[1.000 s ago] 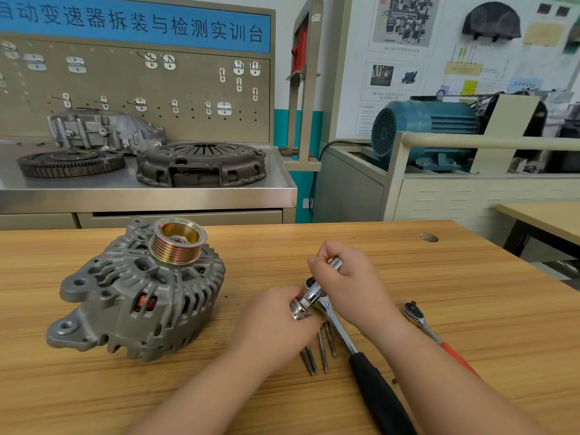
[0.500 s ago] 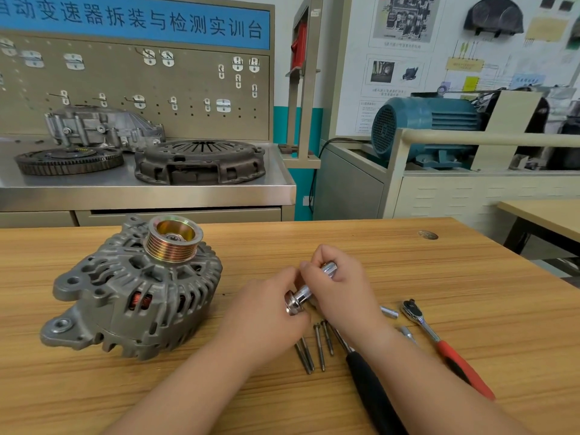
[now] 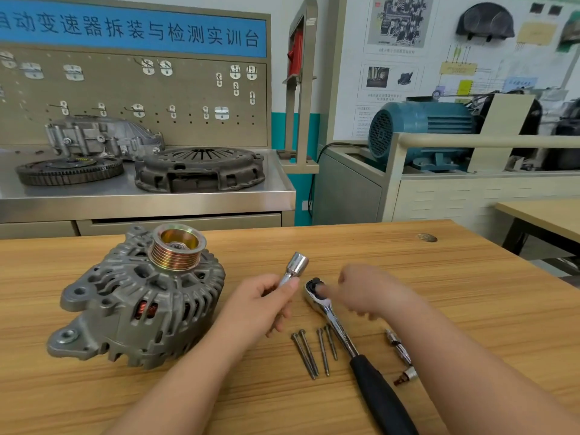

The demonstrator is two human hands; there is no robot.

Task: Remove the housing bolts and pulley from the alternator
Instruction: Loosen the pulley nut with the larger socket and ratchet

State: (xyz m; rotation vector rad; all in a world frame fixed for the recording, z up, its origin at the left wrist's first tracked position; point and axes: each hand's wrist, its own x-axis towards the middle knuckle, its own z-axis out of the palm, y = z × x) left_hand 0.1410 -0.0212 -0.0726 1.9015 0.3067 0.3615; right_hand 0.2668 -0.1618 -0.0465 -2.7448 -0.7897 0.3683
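Note:
The grey alternator (image 3: 138,306) lies on the wooden table (image 3: 439,293) at the left, its brass-coloured pulley (image 3: 177,251) on top. Several long housing bolts (image 3: 314,351) lie loose on the table in front of me. My left hand (image 3: 263,304) grips a chrome socket with extension (image 3: 295,266), socket end pointing up and away. A ratchet with a black handle (image 3: 339,328) lies on the table. My right hand (image 3: 373,293) is blurred, and one fingertip touches the ratchet head (image 3: 315,288).
A small bit and a short extension (image 3: 400,351) lie right of the ratchet handle, partly under my right forearm. Behind the table stands a steel bench (image 3: 157,199) with a clutch cover (image 3: 201,167) and flywheel (image 3: 67,171). A blue motor (image 3: 420,130) sits at the right.
The socket with extension has come off the ratchet and now stands up in my left hand. The ratchet lies flat on the table, and my right hand has moved onto its head.

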